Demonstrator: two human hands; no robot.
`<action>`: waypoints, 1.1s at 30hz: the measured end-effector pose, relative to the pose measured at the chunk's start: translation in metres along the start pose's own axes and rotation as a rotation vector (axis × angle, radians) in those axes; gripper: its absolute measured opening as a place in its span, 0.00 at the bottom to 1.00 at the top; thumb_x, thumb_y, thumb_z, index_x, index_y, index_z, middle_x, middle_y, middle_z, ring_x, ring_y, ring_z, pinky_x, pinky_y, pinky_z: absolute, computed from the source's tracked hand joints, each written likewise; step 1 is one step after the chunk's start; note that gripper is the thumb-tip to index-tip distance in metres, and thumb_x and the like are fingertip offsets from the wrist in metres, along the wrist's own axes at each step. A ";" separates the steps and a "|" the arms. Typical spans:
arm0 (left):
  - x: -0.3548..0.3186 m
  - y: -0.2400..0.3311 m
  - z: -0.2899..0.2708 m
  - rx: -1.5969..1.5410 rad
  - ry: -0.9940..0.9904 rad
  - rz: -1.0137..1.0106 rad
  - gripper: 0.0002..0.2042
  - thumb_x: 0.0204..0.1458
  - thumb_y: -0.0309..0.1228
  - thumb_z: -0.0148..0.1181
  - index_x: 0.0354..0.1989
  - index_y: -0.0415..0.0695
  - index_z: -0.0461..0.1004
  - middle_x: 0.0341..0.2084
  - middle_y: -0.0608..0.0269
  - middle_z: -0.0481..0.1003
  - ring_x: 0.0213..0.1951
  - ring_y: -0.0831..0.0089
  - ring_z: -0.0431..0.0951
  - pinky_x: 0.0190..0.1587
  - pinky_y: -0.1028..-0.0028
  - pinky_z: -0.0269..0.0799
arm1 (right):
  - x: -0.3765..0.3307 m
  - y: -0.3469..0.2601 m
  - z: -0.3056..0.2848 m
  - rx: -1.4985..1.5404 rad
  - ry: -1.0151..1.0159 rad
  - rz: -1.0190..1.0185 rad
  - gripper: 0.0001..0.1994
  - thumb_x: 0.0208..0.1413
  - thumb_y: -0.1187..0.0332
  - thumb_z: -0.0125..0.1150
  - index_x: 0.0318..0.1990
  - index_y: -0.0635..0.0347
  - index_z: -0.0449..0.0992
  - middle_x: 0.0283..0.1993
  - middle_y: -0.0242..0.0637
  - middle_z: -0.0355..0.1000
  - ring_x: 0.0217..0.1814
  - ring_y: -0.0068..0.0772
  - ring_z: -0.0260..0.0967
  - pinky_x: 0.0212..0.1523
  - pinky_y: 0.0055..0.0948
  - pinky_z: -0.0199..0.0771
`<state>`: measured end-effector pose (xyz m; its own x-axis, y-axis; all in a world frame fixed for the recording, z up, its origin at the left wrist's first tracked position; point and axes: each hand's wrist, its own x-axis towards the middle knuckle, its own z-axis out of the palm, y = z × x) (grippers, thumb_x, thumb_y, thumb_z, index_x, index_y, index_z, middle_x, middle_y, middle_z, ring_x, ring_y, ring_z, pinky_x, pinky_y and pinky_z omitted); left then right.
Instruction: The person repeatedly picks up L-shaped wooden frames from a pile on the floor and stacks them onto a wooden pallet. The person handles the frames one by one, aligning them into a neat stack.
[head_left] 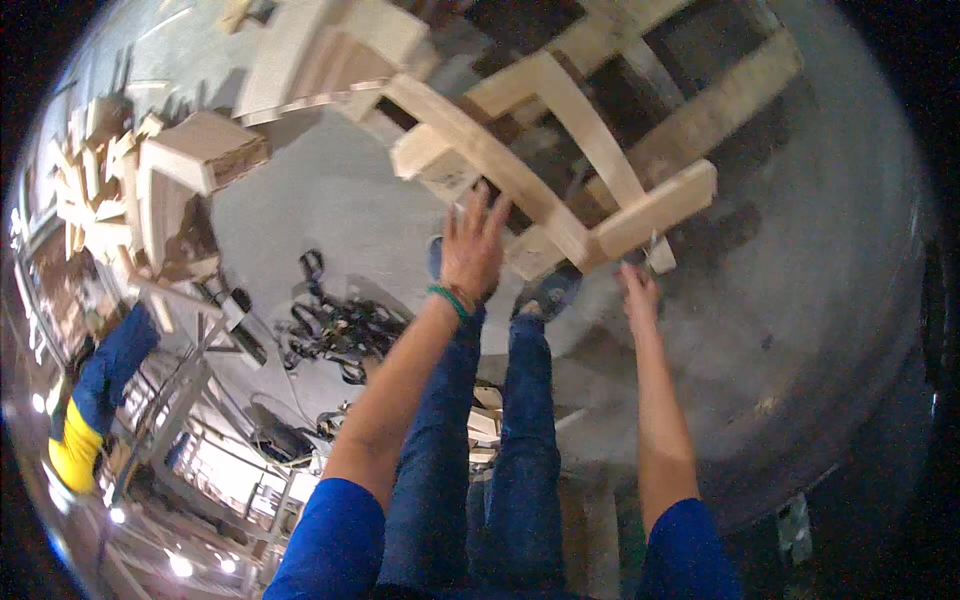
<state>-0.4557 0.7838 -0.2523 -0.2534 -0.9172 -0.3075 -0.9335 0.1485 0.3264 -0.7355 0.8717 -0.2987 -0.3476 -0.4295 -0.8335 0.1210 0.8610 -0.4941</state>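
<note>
A pallet-like wooden frame (490, 150) of pale boards lies on the floor in front of my feet. My left hand (475, 245) is over its near left side, fingers stretched out and apart, with a green band at the wrist. Whether it touches the wood I cannot tell. My right hand (640, 295) is just below the frame's near right board (655, 210), its fingers curled closed. What they hold, if anything, is too blurred to make out. Close by that hand is a small pale piece (660, 255), perhaps wood.
Large stacked timber (330, 60) stands at the far left, with a wooden block (205, 150) and a pile of offcuts (95, 200) farther left. Tangled black straps or hoses (340, 325) lie on the floor left of my legs. A person in blue and yellow (95, 400) is at the left edge.
</note>
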 end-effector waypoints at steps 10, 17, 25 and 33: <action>-0.251 -0.054 -0.081 -0.448 -0.328 -0.788 0.18 0.50 0.40 0.52 0.48 0.45 0.69 0.41 0.50 0.73 0.45 0.53 0.72 0.48 0.59 0.65 | -0.209 0.083 -0.049 -0.221 -0.146 0.362 0.13 0.54 0.57 0.51 0.40 0.54 0.67 0.22 0.34 0.67 0.09 0.22 0.53 0.08 0.23 0.55; -0.321 -0.084 -0.143 -0.634 -0.451 -1.061 0.23 0.53 0.51 0.45 0.34 0.44 0.77 0.25 0.52 0.77 0.33 0.57 0.76 0.39 0.63 0.69 | -0.281 0.039 -0.068 -0.376 -0.058 0.561 0.11 0.57 0.66 0.43 0.46 0.48 0.69 0.24 0.34 0.65 0.16 0.24 0.57 0.13 0.27 0.61; -0.349 -0.133 -0.167 -0.744 -0.050 -1.320 0.24 0.51 0.52 0.45 0.32 0.42 0.76 0.30 0.49 0.76 0.38 0.54 0.75 0.43 0.62 0.67 | -0.276 -0.047 -0.003 -0.189 -0.260 0.346 0.17 0.55 0.68 0.49 0.54 0.49 0.65 0.38 0.36 0.69 0.29 0.28 0.66 0.23 0.29 0.71; -0.288 -0.265 -0.190 -0.830 0.103 -1.255 0.21 0.52 0.47 0.49 0.40 0.39 0.74 0.33 0.51 0.76 0.39 0.61 0.76 0.43 0.67 0.67 | -0.230 -0.104 0.163 -0.410 -0.471 0.369 0.24 0.55 0.57 0.52 0.60 0.45 0.59 0.49 0.37 0.66 0.41 0.35 0.67 0.34 0.36 0.74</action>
<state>-0.0872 0.9382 -0.0805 0.6287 -0.3127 -0.7120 -0.1113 -0.9423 0.3156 -0.5167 0.8360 -0.0961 0.0969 -0.0834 -0.9918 -0.2373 0.9658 -0.1043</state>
